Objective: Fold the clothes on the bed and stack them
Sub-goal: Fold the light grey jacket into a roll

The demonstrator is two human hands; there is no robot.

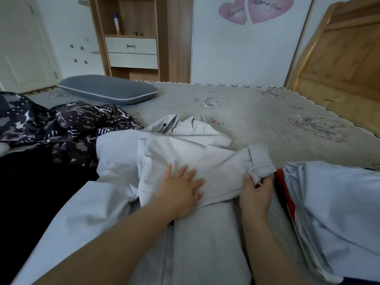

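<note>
- left hand (182, 187): flat, fingers spread, pressing on the folded sleeve of the pale grey jacket (185, 149).
- right hand (255, 191): fingers curled, pinching the sleeve cuff (260, 161).
- jacket lies mid-bed (267, 112), hood at far end.
- patterned dark garment (61, 124) to the left; pale blue garment (333, 212) to the right.
- grey pillow (107, 89) beyond.

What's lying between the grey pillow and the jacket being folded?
In the head view, only bare patterned bedsheet lies between the grey pillow and the pale jacket. The camouflage garment sits off to the left of that stretch.
</note>
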